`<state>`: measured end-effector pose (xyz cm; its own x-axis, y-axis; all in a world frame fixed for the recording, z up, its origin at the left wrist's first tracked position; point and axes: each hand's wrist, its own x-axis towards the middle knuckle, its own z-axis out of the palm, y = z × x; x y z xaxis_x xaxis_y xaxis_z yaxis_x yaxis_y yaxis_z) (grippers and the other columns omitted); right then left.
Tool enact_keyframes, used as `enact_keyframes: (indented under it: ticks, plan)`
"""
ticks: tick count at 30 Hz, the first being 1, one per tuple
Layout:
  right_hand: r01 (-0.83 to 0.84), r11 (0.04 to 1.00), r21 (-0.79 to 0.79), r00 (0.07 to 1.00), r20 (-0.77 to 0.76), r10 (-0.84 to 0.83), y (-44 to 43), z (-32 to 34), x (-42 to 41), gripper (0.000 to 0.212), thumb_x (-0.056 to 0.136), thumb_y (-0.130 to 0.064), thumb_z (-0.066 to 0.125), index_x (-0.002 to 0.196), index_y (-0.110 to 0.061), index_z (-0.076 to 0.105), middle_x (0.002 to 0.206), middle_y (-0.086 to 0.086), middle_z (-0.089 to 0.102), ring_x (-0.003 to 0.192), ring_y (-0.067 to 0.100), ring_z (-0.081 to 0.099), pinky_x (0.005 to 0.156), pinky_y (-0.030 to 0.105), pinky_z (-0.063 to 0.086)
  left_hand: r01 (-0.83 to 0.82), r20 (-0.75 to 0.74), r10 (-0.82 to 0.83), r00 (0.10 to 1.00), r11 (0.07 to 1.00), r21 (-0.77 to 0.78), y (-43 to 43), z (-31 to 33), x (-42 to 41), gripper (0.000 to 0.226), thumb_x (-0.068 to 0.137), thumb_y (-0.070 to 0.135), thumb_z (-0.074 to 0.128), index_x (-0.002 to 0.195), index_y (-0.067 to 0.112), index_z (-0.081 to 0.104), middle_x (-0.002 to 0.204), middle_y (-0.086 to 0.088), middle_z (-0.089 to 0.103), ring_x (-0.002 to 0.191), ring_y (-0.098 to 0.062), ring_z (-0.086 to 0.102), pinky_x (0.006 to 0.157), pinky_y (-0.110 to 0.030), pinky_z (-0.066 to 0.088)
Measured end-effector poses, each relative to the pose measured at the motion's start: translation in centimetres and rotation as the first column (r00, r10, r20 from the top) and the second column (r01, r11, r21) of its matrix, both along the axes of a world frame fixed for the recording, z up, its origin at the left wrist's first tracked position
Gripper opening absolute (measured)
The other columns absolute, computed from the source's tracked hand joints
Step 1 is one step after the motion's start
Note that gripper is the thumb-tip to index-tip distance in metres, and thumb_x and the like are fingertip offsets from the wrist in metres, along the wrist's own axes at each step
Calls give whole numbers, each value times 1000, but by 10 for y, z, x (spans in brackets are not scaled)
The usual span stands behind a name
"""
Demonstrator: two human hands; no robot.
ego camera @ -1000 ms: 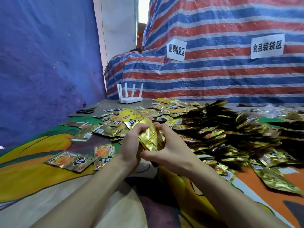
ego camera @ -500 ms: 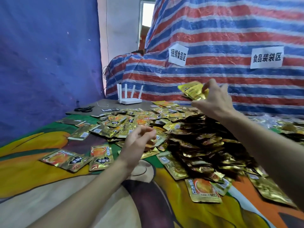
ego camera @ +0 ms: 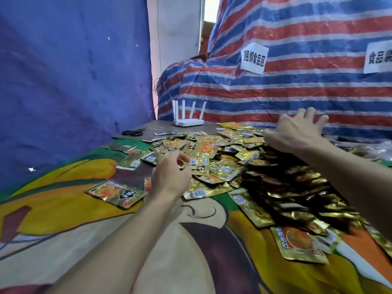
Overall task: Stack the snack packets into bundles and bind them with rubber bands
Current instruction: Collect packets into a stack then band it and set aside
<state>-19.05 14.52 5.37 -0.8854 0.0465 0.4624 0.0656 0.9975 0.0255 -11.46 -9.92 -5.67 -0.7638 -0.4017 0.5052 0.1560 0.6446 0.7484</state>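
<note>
A big heap of gold foil snack packets (ego camera: 231, 166) covers the middle and right of the table. My left hand (ego camera: 169, 177) hovers at the heap's near left edge, fingers loosely curled and holding nothing. My right hand (ego camera: 297, 130) is stretched far out over the back of the heap, fingers spread, with nothing in it. One packet (ego camera: 115, 193) lies apart at the left, another (ego camera: 297, 245) at the near right. I see no rubber band and no bound bundle.
A cartoon-print cloth (ego camera: 84, 219) covers the table. A white router (ego camera: 188, 122) and black scissors (ego camera: 133, 132) sit at the far left corner. A striped tarp (ego camera: 297, 81) with white labels rises behind, and a blue sheet (ego camera: 63, 81) hangs on the left.
My right hand carried the stacked packets from my hands away to the far right and now shows empty with spread fingers. My left hand let go and stayed near the heap.
</note>
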Motion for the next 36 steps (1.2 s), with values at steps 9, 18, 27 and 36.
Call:
enact_keyframes:
  ticks: [9,18,27,36]
  plan:
    - [-521,831,-194,748,367,554,-94,-38,18,50,80,-24,75,125,-7,61,116,10,68,99,23,65,81,35,57,-35,373,125,920,970,-239,3,2,-25,43,88,46,65,125,26,54,137,-7,49,129,-30,44,106,-43,38]
    - [-419,883,-214,615,648,449,-99,-80,-11,99,58,-73,61,137,-14,47,129,12,59,112,30,59,96,44,51,-45,582,251,773,938,-345,14,14,-103,114,72,80,66,155,11,29,161,-21,28,148,-40,25,119,-54,24]
    - [-554,831,-55,667,567,483,-97,-72,-13,100,64,-86,68,138,-20,53,125,4,62,110,27,60,87,42,53,130,505,219,835,812,-568,3,35,-111,29,85,30,69,103,8,62,88,-7,62,72,-22,57,53,-30,38]
    - [-764,601,237,636,438,635,-107,-68,22,33,99,-38,60,117,-10,61,75,-5,37,58,9,41,45,26,28,40,473,248,845,854,-519,-29,30,-76,17,88,1,51,105,5,53,122,-21,61,99,-33,57,85,-39,53]
